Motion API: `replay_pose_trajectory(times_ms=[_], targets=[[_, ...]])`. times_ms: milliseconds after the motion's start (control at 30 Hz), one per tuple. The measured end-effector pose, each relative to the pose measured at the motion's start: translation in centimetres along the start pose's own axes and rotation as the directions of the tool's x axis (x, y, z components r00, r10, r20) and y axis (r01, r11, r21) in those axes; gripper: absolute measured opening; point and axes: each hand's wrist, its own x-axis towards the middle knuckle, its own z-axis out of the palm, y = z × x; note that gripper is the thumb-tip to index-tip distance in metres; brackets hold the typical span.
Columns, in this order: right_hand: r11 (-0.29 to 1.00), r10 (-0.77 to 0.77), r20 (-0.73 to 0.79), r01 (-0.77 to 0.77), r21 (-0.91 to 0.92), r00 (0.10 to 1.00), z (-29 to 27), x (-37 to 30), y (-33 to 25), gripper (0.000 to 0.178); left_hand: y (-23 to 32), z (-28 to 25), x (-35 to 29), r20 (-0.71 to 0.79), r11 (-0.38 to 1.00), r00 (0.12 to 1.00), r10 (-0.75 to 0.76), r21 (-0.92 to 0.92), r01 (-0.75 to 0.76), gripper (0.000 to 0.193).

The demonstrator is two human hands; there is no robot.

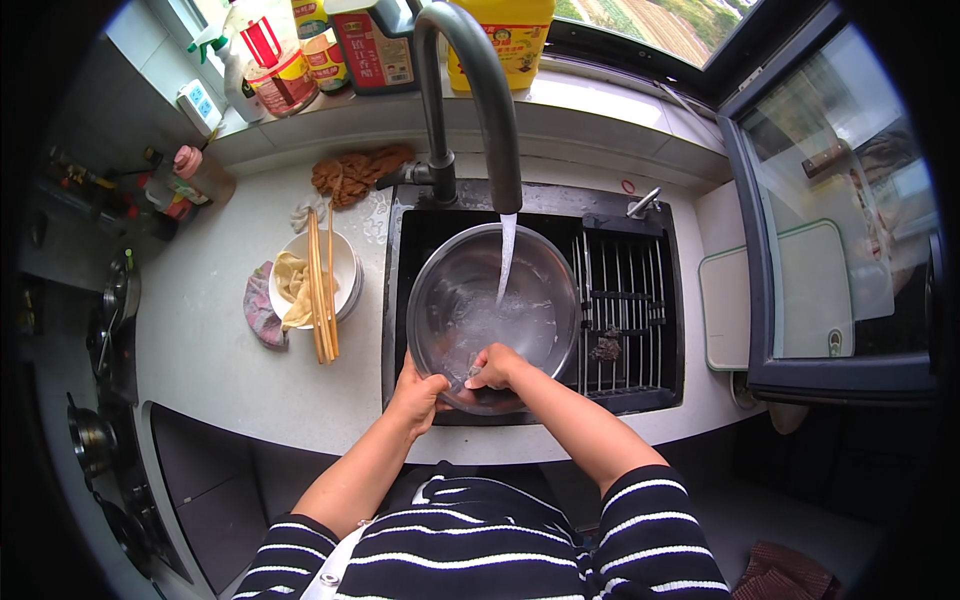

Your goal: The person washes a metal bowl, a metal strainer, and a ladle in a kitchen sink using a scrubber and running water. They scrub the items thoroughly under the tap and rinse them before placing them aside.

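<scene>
A large stainless steel bowl (428, 290) stands in the dark sink, with running water (508, 250) falling into it from the grey faucet (500, 120). My left hand (412, 398) grips the bowl's near left side, thumb over the rim and fingers outside. Inside the near edge, my right hand (497, 367) is closed against the wall. Its fingers pinch together, and whatever they may hold is too small to make out. Splashing, rippling water covers the bowl's bottom.
Left of the sink (393, 330), chopsticks (318, 290) lie across white bowls (345, 265) holding a pale cloth. A brown rag (360, 172) is behind. A rack (625, 300) spans the sink's right side. An open window (840, 375) juts in at right. Bottles (370, 50) line the sill.
</scene>
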Motion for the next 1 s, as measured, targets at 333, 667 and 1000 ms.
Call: replay_pose_trajectory(times_ms=[333, 667, 1000], targets=[[0.685, -0.728, -0.045, 0.729, -0.001, 0.684, 3.3, -1.7, -3.1, 0.077, -1.5, -0.7, -0.1, -0.055, 0.977, 0.975, -0.213, -0.028, 0.212, 0.062], [0.015, -0.507, -0.153, -0.169, -0.986, 0.848, -6.6, 1.1, 0.7, 0.05, -1.5, -1.2, -1.0, 0.056, 0.927, 0.939, -0.34, -0.147, 0.345, 0.049], [0.831, -0.129, 0.183, 0.207, -0.517, 0.975, -4.6, -5.0, 1.4, 0.043, 0.6, 0.2, 0.0, -0.144, 0.987, 0.977, -0.158, -0.016, 0.158, 0.068]])
